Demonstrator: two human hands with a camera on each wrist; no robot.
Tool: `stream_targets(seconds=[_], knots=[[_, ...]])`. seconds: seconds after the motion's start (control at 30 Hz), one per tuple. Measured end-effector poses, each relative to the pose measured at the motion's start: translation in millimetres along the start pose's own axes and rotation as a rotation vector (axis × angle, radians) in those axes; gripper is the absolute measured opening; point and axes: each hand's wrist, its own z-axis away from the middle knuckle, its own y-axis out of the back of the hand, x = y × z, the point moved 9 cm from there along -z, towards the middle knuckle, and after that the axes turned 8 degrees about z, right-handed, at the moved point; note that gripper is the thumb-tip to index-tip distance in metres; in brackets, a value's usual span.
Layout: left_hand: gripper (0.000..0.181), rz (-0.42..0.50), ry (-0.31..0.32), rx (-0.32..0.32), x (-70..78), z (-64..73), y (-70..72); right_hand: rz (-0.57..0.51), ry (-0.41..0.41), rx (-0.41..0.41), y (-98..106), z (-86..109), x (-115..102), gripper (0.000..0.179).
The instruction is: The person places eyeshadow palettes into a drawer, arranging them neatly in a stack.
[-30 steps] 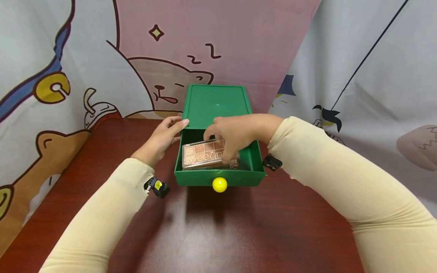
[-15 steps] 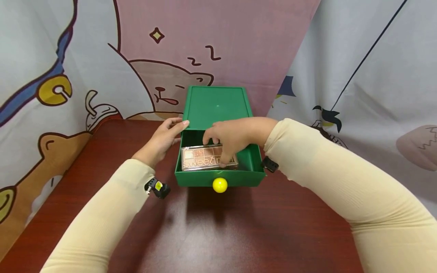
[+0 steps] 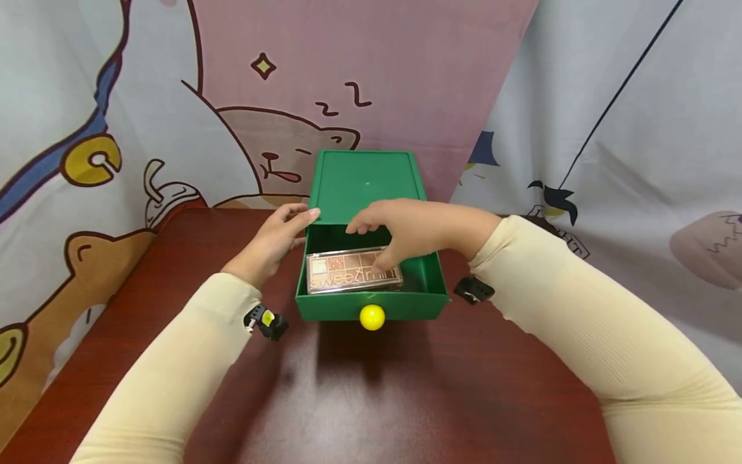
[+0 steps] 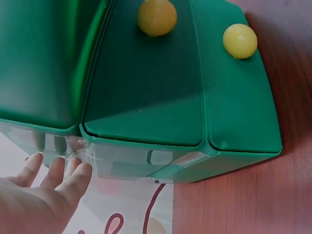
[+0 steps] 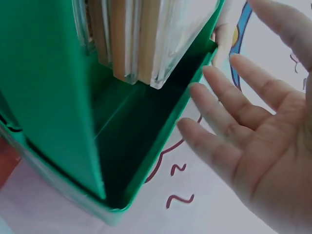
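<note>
A clear-lidded eyeshadow palette point(image 3: 339, 269) lies on top of others inside the pulled-out green drawer point(image 3: 336, 308), toward its left side. Over it hovers my right hand point(image 3: 406, 229), fingers spread and palm down, the thumb overlapping the palette's right part in the head view. Seen from the right wrist, the stacked palettes point(image 5: 146, 39) are apart from the straight fingers of that hand point(image 5: 263, 126). My left hand point(image 3: 272, 238) rests against the left side of the green drawer cabinet point(image 3: 368, 183), thumb at the top's front corner.
Below the pulled-out drawer, the left wrist view shows two closed drawers with yellow knobs point(image 4: 157, 17). A yellow ball knob point(image 3: 372, 317) juts from the pulled-out one. The cabinet stands on a dark red table point(image 3: 493, 386), with a printed cloth point(image 3: 406, 77) behind.
The palette, tilted under my right hand a second ago, went down flat in the drawer. My right fingers have since come off it and spread. The left hand keeps its place.
</note>
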Motion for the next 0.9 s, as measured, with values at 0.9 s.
stream_targets(seconds=[0.9], knots=[[0.067, -0.023, 0.014, 0.000, 3.3, 1.0, -0.4, -0.604, -0.211, 0.599, -36.5, 98.6, 112.8, 0.051]])
